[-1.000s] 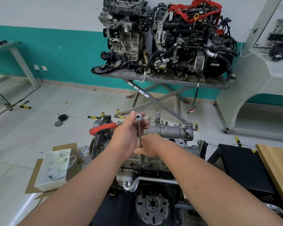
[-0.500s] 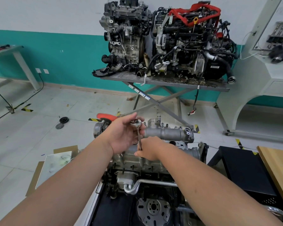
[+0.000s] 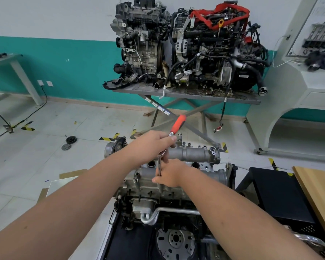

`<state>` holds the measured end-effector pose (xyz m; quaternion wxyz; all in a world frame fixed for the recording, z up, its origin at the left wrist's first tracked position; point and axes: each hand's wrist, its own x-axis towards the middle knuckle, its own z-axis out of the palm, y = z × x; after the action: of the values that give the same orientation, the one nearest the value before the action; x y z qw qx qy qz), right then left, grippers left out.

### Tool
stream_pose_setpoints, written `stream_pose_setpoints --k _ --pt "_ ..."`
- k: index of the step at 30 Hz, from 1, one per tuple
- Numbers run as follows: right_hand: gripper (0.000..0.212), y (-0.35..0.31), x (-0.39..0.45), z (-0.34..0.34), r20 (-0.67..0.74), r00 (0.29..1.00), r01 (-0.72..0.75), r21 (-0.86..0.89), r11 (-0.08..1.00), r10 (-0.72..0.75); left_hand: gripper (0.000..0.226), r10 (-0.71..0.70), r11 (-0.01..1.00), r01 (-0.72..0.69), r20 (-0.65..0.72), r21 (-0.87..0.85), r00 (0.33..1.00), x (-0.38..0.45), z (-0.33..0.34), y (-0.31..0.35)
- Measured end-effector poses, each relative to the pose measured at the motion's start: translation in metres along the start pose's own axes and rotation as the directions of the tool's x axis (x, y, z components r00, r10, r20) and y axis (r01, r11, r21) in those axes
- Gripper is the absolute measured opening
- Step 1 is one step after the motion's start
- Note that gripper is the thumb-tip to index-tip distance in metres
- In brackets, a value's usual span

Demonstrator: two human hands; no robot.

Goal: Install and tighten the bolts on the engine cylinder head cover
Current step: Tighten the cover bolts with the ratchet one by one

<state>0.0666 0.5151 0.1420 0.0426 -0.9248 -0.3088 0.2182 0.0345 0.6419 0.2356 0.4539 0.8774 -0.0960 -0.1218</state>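
Observation:
A grey engine stands in front of me with its aluminium cylinder head cover (image 3: 193,153) on top. My left hand (image 3: 152,145) grips the metal shank of a ratchet wrench just below its red handle (image 3: 178,125), which points up and away to the right. A thin extension bar (image 3: 159,166) drops from the ratchet head down to the cover. My right hand (image 3: 170,174) pinches the lower end of that bar at the cover's near edge. The bolt under the bar is hidden by my fingers. A loose-looking bolt (image 3: 180,135) stands on the cover's far side.
Two dirty engines (image 3: 186,47) sit on a grey scissor-leg stand (image 3: 176,94) against the teal wall. A black crate (image 3: 276,192) and a wooden board (image 3: 319,192) are at my right. Cardboard (image 3: 71,174) lies on the floor at left, with two round parts (image 3: 68,142) farther off.
The ratchet's red handle has swung clockwise from pointing left to pointing up and right. My left hand moved with it. My right hand stayed on the extension bar.

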Motion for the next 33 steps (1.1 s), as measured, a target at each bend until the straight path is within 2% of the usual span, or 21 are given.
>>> stream_pose_setpoints --k 2,5,8,10,11,13,14,16,17,18,19,20,21,22,23,25,27,29,30,33 --pt "0.041 -0.003 -0.003 -0.001 0.006 1.000 0.007 -0.029 1.000 -0.007 0.032 0.038 0.991 -0.035 0.026 -0.132 0.999 -0.006 0.002 -0.005" --pt "0.041 -0.007 -0.002 -0.004 0.011 1.000 -0.006 -0.053 0.999 0.006 0.031 0.079 0.993 -0.077 0.018 -0.092 0.997 -0.011 -0.004 -0.006" --pt "0.039 -0.006 0.002 -0.001 -0.003 1.000 -0.020 -0.051 0.998 0.020 0.033 0.158 0.975 -0.162 0.038 0.155 0.987 -0.012 -0.016 -0.003" --pt "0.037 -0.006 0.003 0.000 -0.019 0.999 -0.034 -0.021 0.999 0.033 0.028 0.243 0.881 -0.267 0.111 0.390 0.964 -0.011 -0.019 -0.002" --pt "0.036 -0.006 0.003 0.000 -0.019 0.999 -0.042 -0.001 0.999 0.042 0.024 0.283 0.798 -0.317 0.146 0.512 0.948 -0.010 -0.018 -0.004" --pt "0.036 -0.004 0.003 0.002 -0.019 0.998 -0.062 0.058 0.996 0.064 0.028 0.421 0.602 -0.375 0.119 0.705 0.899 -0.007 -0.011 -0.013" --pt "0.035 -0.003 0.004 0.003 -0.025 0.996 -0.078 0.099 0.992 0.081 0.030 0.528 0.551 -0.388 0.051 0.739 0.848 -0.005 -0.005 -0.019" --pt "0.032 -0.002 0.003 0.004 -0.068 0.995 -0.064 0.087 0.994 0.070 0.037 0.694 0.554 -0.400 -0.140 0.730 0.707 -0.001 0.008 -0.030" --pt "0.029 -0.003 0.003 0.005 -0.091 0.994 -0.056 0.093 0.994 0.065 0.042 0.715 0.607 -0.390 -0.260 0.693 0.649 0.001 0.015 -0.035" --pt "0.027 -0.005 0.002 0.002 -0.106 0.992 -0.051 0.172 0.984 0.069 0.044 0.684 0.688 -0.375 -0.383 0.621 0.620 0.004 0.024 -0.039" --pt "0.030 -0.007 0.001 0.000 -0.142 0.988 -0.029 0.259 0.966 0.067 0.043 0.607 0.785 -0.381 -0.486 0.489 0.629 0.005 0.033 -0.042" --pt "0.033 -0.008 0.003 -0.003 -0.125 0.991 -0.010 0.336 0.942 0.056 0.038 0.489 0.872 -0.385 -0.562 0.302 0.667 0.005 0.041 -0.042" --pt "0.031 -0.007 0.003 -0.007 -0.086 0.995 -0.017 0.294 0.956 0.045 0.032 0.339 0.922 -0.382 -0.600 0.061 0.724 0.004 0.049 -0.041" --pt "0.028 -0.010 -0.001 -0.010 -0.016 0.999 -0.041 0.218 0.975 0.046 0.031 0.192 0.912 -0.365 -0.596 -0.184 0.780 0.003 0.057 -0.038" --pt "0.027 -0.010 -0.002 -0.011 0.021 0.995 -0.095 0.183 0.978 0.093 0.036 0.075 0.863 -0.348 -0.587 -0.366 0.806 0.004 0.065 -0.038" --pt "0.033 -0.011 -0.004 -0.011 0.024 0.996 -0.085 0.105 0.991 0.083 0.055 -0.091 0.769 -0.271 -0.520 -0.579 0.850 0.006 0.071 -0.037" --pt "0.037 -0.012 -0.004 -0.010 0.010 0.997 -0.076 0.078 0.994 0.076 0.068 -0.216 0.600 -0.210 -0.410 -0.772 0.886 0.008 0.067 -0.035" --pt "0.040 -0.007 0.000 -0.006 -0.002 0.998 -0.066 0.078 0.995 0.066 0.064 -0.266 0.417 -0.179 -0.308 -0.891 0.913 0.009 0.056 -0.033" --pt "0.040 -0.003 0.001 -0.004 0.007 0.998 -0.065 0.095 0.993 0.065 0.058 -0.259 0.381 -0.170 -0.281 -0.909 0.924 0.008 0.052 -0.032" --pt "0.044 0.000 0.002 -0.004 0.049 0.996 -0.079 0.097 0.992 0.074 0.039 -0.167 0.431 -0.163 -0.255 -0.888 0.952 0.001 0.044 -0.030"
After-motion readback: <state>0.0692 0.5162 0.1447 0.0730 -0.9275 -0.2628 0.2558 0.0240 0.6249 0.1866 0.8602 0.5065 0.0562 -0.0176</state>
